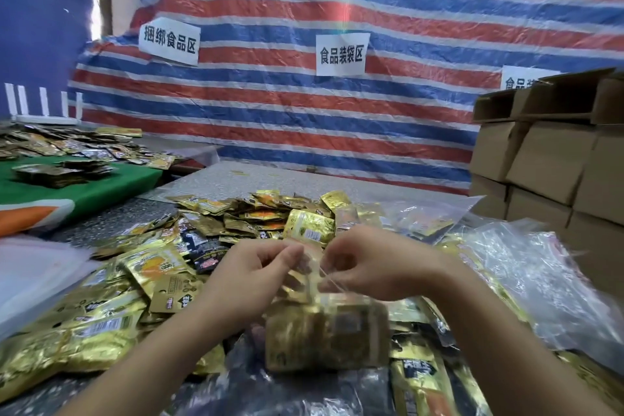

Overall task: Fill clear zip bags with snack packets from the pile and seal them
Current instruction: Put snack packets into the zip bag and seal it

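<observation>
My left hand [256, 275] and right hand [368, 267] each hold a pinching grip on the mouth of the clear zip bag [324, 324], which hangs full of gold packets above the pile [209, 236] on the worktop [236, 176]. If a packet corner sits in the zip track, I judge the seal could gape; an uneven pinch may skip part of it.

Even, bright light; glare on foil packets [101, 324]; filled bag [324, 331] motion-blurred; wide-angle bending at edges.
</observation>
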